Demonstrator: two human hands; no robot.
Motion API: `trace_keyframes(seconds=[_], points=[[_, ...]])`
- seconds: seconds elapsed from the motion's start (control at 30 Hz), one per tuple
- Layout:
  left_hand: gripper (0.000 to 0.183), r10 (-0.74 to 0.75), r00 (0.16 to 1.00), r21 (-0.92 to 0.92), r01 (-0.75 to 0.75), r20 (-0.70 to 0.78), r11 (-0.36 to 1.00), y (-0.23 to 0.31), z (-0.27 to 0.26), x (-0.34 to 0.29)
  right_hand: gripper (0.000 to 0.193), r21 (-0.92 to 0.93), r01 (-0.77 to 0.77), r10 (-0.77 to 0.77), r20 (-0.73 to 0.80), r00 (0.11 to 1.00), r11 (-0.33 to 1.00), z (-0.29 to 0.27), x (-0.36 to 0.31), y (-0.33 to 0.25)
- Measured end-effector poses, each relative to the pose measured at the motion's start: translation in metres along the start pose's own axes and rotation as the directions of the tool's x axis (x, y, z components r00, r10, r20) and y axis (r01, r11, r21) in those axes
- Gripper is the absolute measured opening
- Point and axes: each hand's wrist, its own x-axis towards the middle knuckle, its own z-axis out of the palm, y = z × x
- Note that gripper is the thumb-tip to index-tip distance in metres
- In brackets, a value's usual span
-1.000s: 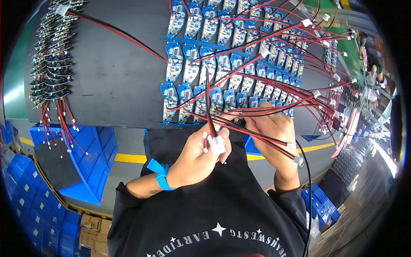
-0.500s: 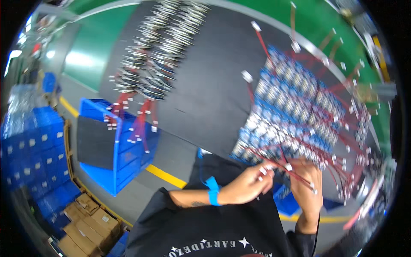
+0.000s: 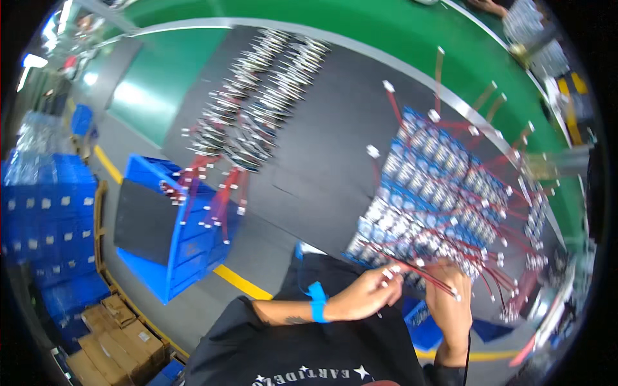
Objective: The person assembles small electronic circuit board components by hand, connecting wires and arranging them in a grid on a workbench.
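My left hand (image 3: 365, 294), with a blue band on its wrist, is closed in a pinch around red wires (image 3: 421, 271) that end in small white connectors. Just right of it, my right hand (image 3: 449, 297) curls its fingers at the near edge of the laid-out boards; what its fingertips hold is hidden. Rows of blue circuit boards (image 3: 421, 183) covered with round, pale parts lie on the dark table mat (image 3: 322, 148). More red wires with white plugs trail from the boards' right side and across the nearest row.
Two long rows of stacked boards (image 3: 257, 106) stand at the table's far left, their red wires (image 3: 225, 193) hanging over the edge. A blue crate (image 3: 203, 241) is below them. Cardboard boxes (image 3: 119, 334) and stacked blue boxes (image 3: 51, 212) fill the left. Another person (image 3: 531, 29) is at far right.
The whole view has shifted, so the table and boards sit lower in the picture. Both hands stay by the near row of boards, the left still pinching the wires.
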Motion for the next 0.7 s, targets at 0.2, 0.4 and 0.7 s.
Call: trace_keyframes(seconds=[0.2, 0.4, 0.7], points=[[0.010, -0.092, 0.993, -0.094, 0.085, -0.076, 0.992, 0.016, -0.011, -0.006, 0.014, -0.031, 0.013, -0.008, 0.159, 0.987, 0.999, -0.001, 0.019, 0.000], [0.041, -0.110, 0.991, -0.049, 0.107, -0.070, 0.993, 0.011, -0.010, -0.003, 0.011, -0.166, 0.035, -0.012, 0.141, 0.990, 0.985, 0.006, 0.015, -0.004], [0.040, -0.068, 0.996, -0.035, 0.067, -0.055, 0.997, 0.005, -0.008, -0.008, 0.018, -0.229, 0.083, -0.015, 0.286, 0.958, 0.970, 0.005, 0.022, -0.017]])
